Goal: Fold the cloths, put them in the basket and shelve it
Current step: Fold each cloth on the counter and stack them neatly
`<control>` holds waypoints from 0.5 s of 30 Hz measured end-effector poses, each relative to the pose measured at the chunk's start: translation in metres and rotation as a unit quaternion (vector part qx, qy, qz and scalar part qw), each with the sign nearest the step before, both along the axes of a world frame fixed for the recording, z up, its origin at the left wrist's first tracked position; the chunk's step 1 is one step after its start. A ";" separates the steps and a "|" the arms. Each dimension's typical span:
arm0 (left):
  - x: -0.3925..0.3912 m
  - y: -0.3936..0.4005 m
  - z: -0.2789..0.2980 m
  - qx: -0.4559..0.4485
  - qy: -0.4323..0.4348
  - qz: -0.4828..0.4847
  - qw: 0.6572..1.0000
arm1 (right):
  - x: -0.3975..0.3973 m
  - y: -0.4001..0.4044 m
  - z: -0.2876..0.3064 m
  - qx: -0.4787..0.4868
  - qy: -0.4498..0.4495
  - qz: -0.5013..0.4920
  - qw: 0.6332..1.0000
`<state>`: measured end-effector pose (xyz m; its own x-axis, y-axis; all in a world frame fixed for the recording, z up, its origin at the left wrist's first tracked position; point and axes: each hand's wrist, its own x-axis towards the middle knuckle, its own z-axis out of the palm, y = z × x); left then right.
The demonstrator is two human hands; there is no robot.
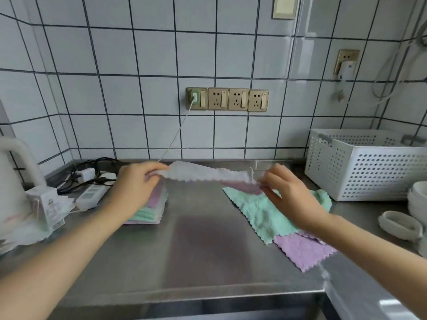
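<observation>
Two hands, left hand (136,188) and right hand (291,195), pinch one white cloth (208,173) stretched between them.
One folded stack (152,211) under the left; two loose cloths, green cloth (261,211) and purple cloth (302,250), under the right; one white basket (360,167) beyond, on steel counter (196,239), tiled wall (150,54).

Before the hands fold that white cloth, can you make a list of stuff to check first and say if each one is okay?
1. Both hands hold the cloth: ok. The left hand and the right hand each pinch an end of the white cloth.
2. Cloth stretched flat: not ok, it sags and twists between them.
3. Bare counter to fold on: ok, the steel counter is free in the middle.
4. Place for it afterwards: ok, the folded stack sits by the left hand.
5. More cloths waiting: ok, a green cloth and a purple cloth lie unfolded.
6. Room in the white basket: cannot tell.
</observation>
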<state>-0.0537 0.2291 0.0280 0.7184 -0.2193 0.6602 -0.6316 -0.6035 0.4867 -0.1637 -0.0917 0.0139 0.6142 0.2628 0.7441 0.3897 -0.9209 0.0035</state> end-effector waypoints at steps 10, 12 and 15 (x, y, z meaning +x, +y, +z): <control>-0.058 0.042 -0.144 0.165 0.144 -0.102 0.970 | -0.061 -0.016 -0.122 -0.044 0.205 0.015 0.978; -0.055 0.047 -0.142 0.153 0.138 -0.084 0.975 | -0.061 -0.016 -0.122 -0.042 0.212 0.034 0.976; -0.055 0.050 -0.140 0.181 0.127 -0.098 0.970 | -0.059 -0.015 -0.120 -0.033 0.221 0.037 0.974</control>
